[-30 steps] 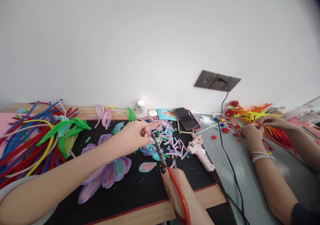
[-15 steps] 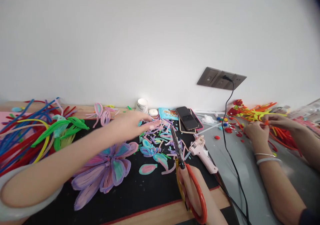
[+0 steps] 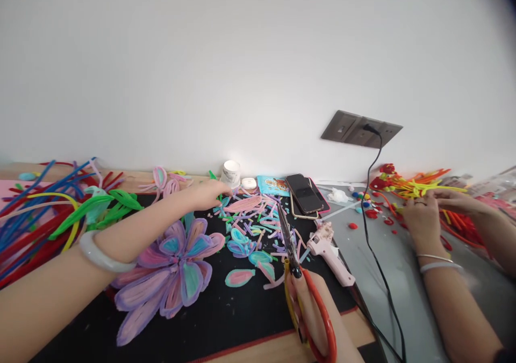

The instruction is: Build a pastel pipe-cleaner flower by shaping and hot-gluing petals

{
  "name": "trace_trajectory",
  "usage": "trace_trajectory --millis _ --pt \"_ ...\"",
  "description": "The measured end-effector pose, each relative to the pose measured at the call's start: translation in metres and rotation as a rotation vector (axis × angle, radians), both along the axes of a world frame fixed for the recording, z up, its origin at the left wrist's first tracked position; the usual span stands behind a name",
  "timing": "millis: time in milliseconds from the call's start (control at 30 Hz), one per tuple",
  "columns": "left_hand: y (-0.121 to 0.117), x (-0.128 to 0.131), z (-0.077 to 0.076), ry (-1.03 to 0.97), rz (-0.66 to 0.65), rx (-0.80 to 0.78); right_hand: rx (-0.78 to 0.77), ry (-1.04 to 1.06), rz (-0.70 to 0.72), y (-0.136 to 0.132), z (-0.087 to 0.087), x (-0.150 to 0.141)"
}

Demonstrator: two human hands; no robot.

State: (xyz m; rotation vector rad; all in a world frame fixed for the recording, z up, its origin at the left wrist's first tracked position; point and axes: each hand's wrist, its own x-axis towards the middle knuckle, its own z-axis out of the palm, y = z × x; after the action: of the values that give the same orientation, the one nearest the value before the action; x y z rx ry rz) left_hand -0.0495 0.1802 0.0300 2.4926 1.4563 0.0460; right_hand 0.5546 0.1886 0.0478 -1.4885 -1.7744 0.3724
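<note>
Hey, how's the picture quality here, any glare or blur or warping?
Head view: soft light, brightest on the middle of the wall. Head view: dull sheen on the grey tabletop. Head view: clear packaging at the far right looks hazy. Head view: wide-angle stretch near the edges, socket plate slanted, top right corner dark.

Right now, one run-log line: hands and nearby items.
left hand: near white cup, grip unclear | right hand: holding scissors | black mat: purple-pink flower, loose petals, cut pieces | right of scissors: glue gun
</note>
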Motion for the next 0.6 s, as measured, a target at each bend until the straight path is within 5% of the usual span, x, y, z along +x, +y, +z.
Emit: trace_trajectory --millis 200,433,600 --pt "-0.001 -0.004 0.011 -0.08 0.052 -0.005 0.004 -0.177 -0.019 0.003 -0.006 0.015" --pt "-0.016 -0.021 0.036 -0.263 0.334 0.028 0.061 -0.134 -0.011 0.004 -0.008 0.021" --pt "-0.047 -0.014 0.057 -0.651 0.441 -0.249 -0.013 -0.141 0.025 0.003 -0.01 0.022"
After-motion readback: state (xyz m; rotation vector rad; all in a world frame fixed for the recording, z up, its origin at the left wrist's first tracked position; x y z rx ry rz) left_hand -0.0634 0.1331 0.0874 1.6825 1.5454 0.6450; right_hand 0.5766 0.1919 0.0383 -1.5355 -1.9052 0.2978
